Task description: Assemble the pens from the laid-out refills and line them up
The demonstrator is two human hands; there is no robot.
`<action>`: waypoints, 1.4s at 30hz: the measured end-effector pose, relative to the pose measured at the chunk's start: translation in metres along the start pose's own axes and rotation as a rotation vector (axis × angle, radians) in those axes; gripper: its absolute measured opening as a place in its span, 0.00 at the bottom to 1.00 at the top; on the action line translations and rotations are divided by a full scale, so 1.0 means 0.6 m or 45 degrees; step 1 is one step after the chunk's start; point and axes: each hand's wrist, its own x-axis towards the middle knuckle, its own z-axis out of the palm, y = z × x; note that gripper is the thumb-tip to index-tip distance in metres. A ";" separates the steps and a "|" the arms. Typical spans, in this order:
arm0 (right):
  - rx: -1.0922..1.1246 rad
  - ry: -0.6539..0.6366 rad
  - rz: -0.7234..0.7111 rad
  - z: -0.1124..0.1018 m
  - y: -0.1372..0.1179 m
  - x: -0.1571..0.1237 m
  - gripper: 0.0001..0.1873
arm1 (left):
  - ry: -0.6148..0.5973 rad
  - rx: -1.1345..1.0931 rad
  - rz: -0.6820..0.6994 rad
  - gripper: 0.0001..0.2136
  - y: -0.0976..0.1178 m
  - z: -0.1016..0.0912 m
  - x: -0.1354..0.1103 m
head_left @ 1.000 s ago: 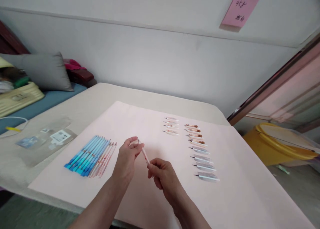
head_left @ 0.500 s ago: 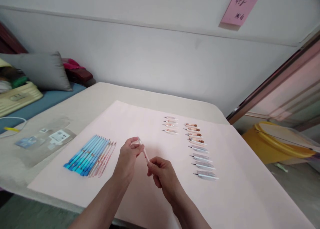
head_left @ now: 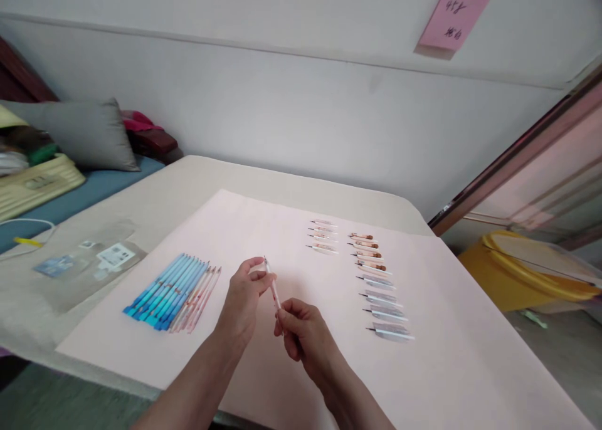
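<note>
Holding pen (head_left: 276,297) with both hands over pale sheet (head_left: 446,367), near side, just left of middle. Pinching far end between thumb and fingers of left hand (head_left: 243,295), closed on it; clamping near end in curled fingers of right hand (head_left: 305,330). Holding pen at a tilt, with far end farther left than near end. Leaving a short gap between hands, with pen showing there.

Noting on left of sheet: row of blue pens (head_left: 172,292) side by side, with pink pens (head_left: 205,298) just beside, to their right. Counting on right of sheet: two columns of dark-tipped sticks (head_left: 377,284), eight in right column, four in shorter column to its left. Observing clear bag (head_left: 89,273) on table (head_left: 282,173), left of sheet.
</note>
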 end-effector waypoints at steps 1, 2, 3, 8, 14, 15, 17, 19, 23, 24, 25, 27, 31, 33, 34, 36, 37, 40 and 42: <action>0.040 -0.018 0.015 0.000 0.000 0.000 0.13 | -0.003 -0.004 -0.005 0.23 0.000 0.000 0.000; 0.077 -0.033 0.030 0.001 0.000 0.000 0.13 | -0.005 -0.007 -0.013 0.23 0.001 0.000 -0.001; 0.106 -0.042 0.037 0.001 0.000 0.000 0.13 | -0.006 -0.009 -0.022 0.23 0.001 0.000 -0.001; 0.088 0.007 0.021 0.002 0.000 0.001 0.12 | -0.013 -0.005 -0.075 0.20 0.000 -0.002 0.001; 0.125 0.010 0.041 0.002 0.002 0.003 0.11 | -0.053 -0.023 -0.041 0.19 0.004 -0.005 0.006; 0.150 -0.003 0.055 0.002 0.002 0.003 0.11 | -0.062 -0.026 -0.039 0.19 0.005 -0.005 0.005; 0.182 -0.019 0.070 0.003 0.002 0.002 0.11 | -0.063 -0.030 -0.049 0.20 0.006 -0.004 0.005; 0.158 -0.014 0.070 0.002 0.001 0.002 0.11 | -0.044 -0.031 -0.065 0.20 0.007 -0.003 0.004; -0.065 0.048 0.022 0.001 -0.005 -0.001 0.15 | 0.006 -0.017 -0.071 0.20 0.008 -0.004 0.005; -0.127 0.073 0.005 0.001 -0.007 -0.002 0.16 | 0.018 -0.015 -0.068 0.20 0.008 -0.005 0.006; -0.178 0.103 -0.008 0.001 -0.010 -0.003 0.16 | 0.026 -0.014 -0.064 0.20 0.008 -0.006 0.007; -0.234 0.154 -0.016 0.002 -0.013 -0.003 0.15 | 0.040 -0.019 -0.054 0.19 0.009 -0.008 0.009; -0.210 0.114 0.006 0.003 -0.010 0.001 0.07 | 0.087 -0.060 -0.048 0.18 0.010 -0.011 0.012; -0.209 0.088 0.022 0.004 -0.004 0.004 0.10 | 0.109 -0.085 -0.042 0.17 0.010 -0.011 0.013; -0.222 0.089 0.023 0.004 -0.001 0.006 0.12 | 0.114 -0.093 -0.037 0.17 0.010 -0.011 0.013; -0.259 0.096 0.009 0.004 0.004 0.008 0.13 | 0.116 -0.100 -0.036 0.16 0.011 -0.011 0.013; -0.272 0.095 0.002 0.004 0.005 0.009 0.13 | 0.114 -0.101 -0.038 0.16 0.011 -0.011 0.013; -0.306 0.069 0.010 0.003 0.006 0.010 0.13 | 0.114 -0.097 -0.041 0.16 0.011 -0.011 0.015; -0.363 0.063 0.030 0.002 0.003 0.010 0.13 | 0.116 -0.082 -0.042 0.16 0.011 -0.012 0.015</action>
